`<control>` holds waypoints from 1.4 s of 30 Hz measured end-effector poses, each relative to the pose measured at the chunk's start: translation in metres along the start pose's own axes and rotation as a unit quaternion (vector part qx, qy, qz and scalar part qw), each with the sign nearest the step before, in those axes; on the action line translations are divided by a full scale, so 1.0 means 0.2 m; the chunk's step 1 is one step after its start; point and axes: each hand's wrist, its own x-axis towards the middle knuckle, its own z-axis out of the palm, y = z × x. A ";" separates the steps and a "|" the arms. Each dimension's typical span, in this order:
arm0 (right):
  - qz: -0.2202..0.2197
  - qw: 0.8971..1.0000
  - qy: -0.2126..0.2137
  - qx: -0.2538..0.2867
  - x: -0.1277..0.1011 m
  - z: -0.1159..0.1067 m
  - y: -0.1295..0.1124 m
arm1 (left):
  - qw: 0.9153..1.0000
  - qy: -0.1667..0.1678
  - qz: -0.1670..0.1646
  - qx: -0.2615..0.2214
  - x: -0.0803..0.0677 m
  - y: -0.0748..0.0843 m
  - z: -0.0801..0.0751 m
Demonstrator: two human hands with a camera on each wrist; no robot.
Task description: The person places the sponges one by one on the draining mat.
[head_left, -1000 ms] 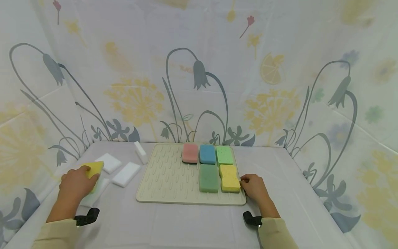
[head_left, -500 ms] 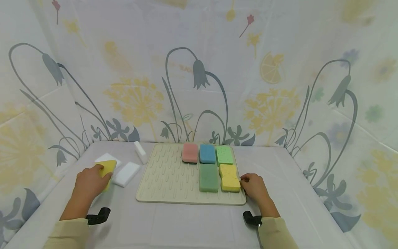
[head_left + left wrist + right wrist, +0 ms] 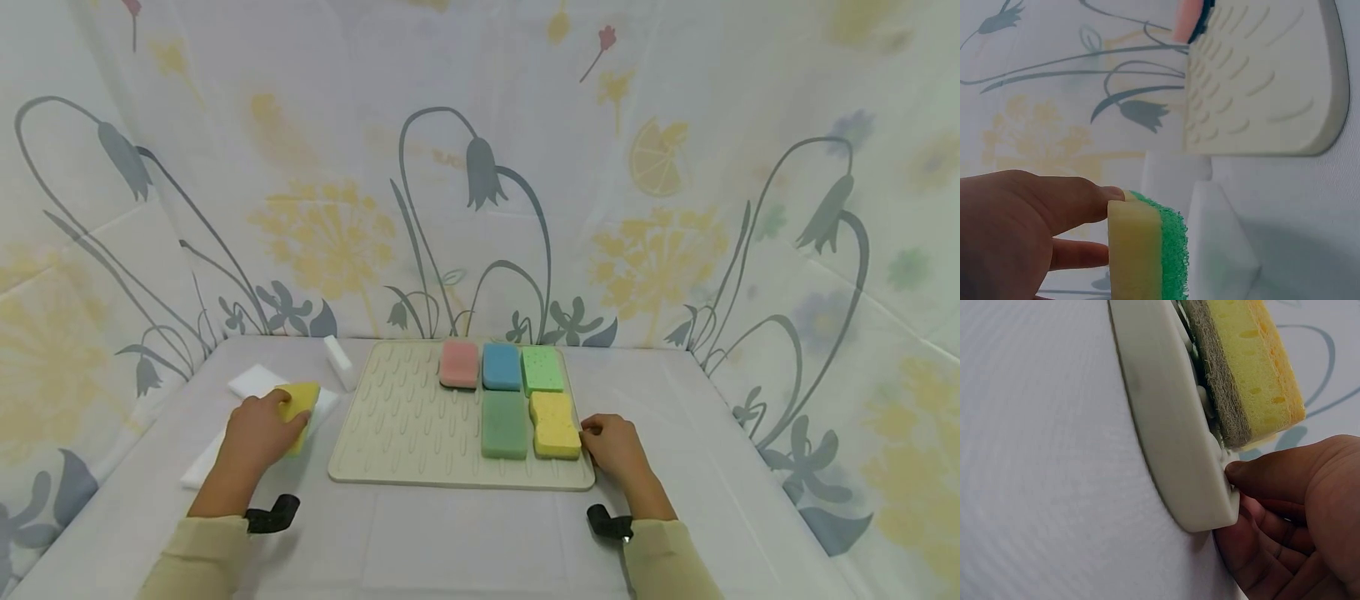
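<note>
One yellow-and-green foam sponge block point(image 3: 1135, 250) is pinched in the left hand point(image 3: 258, 429), left of the cream rectangular ribbed mat point(image 3: 405, 437), whose edge the right hand point(image 3: 613, 446) pinches. Apparent step: loading; lowering likely next.

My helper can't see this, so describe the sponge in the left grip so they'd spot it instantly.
Find the large cream mat on the white table, then the white blocks to its left. Beside them, the left grip holds a yellow sponge. Unlike the waisted yellow sponge resting on the mat, this one is off the mat and shows a bright green scouring layer.
</note>
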 end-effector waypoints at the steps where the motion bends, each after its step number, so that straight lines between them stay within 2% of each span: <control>1: -0.001 1.000 0.000 -0.001 0.00 0.00 0.00 | 1.000 -0.001 0.000 -0.003 0.00 0.01 0.01; 6: -0.005 1.000 -0.001 0.000 0.00 0.00 0.00 | 1.000 -0.011 0.000 -0.017 0.02 0.08 0.06; 10: -0.006 1.000 -0.001 0.005 -0.01 0.00 0.00 | 1.000 -0.004 0.013 -0.021 0.03 0.14 0.09; 20: -0.004 1.000 -0.003 0.007 -0.01 -0.01 0.00 | 0.999 0.011 0.021 -0.040 0.06 0.28 0.16; 42: 0.006 1.000 -0.012 0.020 0.00 -0.01 0.00 | 0.996 -0.008 0.010 -0.087 0.09 0.51 0.26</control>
